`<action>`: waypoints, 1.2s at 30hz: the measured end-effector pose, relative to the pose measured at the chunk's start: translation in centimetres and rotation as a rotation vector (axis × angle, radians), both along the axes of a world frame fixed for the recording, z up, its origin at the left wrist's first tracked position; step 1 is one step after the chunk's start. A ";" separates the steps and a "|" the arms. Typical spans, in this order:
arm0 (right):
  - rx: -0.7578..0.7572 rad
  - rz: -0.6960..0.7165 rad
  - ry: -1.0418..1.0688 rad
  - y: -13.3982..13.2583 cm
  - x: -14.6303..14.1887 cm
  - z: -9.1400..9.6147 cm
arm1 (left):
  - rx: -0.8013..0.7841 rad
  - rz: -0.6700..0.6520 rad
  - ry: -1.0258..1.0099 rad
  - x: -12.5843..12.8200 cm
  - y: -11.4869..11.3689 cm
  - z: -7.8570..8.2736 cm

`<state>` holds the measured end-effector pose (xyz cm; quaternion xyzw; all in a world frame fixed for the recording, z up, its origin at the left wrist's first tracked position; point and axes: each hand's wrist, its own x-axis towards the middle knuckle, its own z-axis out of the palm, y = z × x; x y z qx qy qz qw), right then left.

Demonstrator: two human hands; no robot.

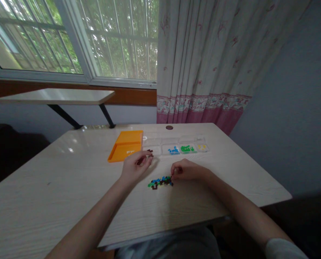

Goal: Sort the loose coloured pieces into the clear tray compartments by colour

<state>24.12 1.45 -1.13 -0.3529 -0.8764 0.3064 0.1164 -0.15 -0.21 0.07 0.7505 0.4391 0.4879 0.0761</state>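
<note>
My left hand is held in a pinch at the near edge of a clear compartment tray. A small dark brown piece shows at its fingertips, and more brown bits are just beyond them. My right hand is curled, thumb and fingers together, at the right end of a mixed pile of small pieces. The pile has blue, green, brown and a little yellow in it. What the right fingertips hold, if anything, is too small to make out.
The tray holds blue pieces, green pieces and yellow pieces. An open orange case with some white pieces lies left of it. A raised shelf stands at the back left of the table.
</note>
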 end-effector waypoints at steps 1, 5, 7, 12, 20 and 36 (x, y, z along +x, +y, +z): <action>-0.002 0.000 -0.004 0.0 0.0 0.0 | 0.025 0.006 -0.006 0.0 -0.1 0.0; 0.012 0.011 -0.005 0.0 0.0 0.1 | 0.075 0.013 -0.002 0.2 -0.1 0.1; 0.012 0.026 -0.003 0.1 0.1 0.1 | 0.088 0.009 0.003 0.2 -0.1 0.2; -0.003 0.031 0.000 0.1 0.1 0.0 | 0.114 0.014 -0.018 0.3 -0.2 0.3; 0.017 0.029 -0.014 0.1 0.1 -0.2 | 0.113 0.044 -0.044 0.3 -0.3 0.1; 0.025 -0.003 -0.085 0.1 0.1 0.2 | -0.245 0.255 0.111 -1.1 2.4 -1.8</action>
